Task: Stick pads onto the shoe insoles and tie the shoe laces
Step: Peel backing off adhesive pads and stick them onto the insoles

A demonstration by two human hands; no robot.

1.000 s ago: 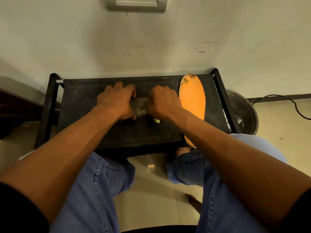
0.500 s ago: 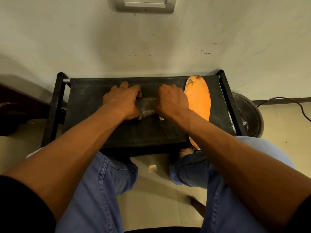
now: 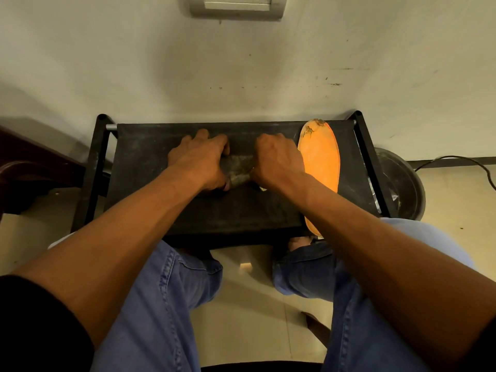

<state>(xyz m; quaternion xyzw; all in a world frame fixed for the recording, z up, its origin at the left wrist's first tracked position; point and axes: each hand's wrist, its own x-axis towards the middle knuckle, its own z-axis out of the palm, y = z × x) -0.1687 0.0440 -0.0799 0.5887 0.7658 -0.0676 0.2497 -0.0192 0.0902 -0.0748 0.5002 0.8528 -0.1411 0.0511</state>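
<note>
Both hands were down mid-rack: the left hand (image 3: pixel 200 159) and right hand (image 3: pixel 277 159) curled their fingers on a grey speckled piece (image 3: pixel 239 170), probably a pad, on the black fabric-topped rack (image 3: pixel 150 167). The orange foam insole (image 3: pixel 320 159) lay along its right edge.

Black rack (image 3: pixel 139 162), dark bucket (image 3: pixel 402 189)

Grey pad (image 3: pixel 239 169) mostly hidden under both hands; fingertips out of sight. Orange insole (image 3: pixel 320 159) partly covered by right forearm. Wall plate (image 3: pixel 236 6) cropped at top.
</note>
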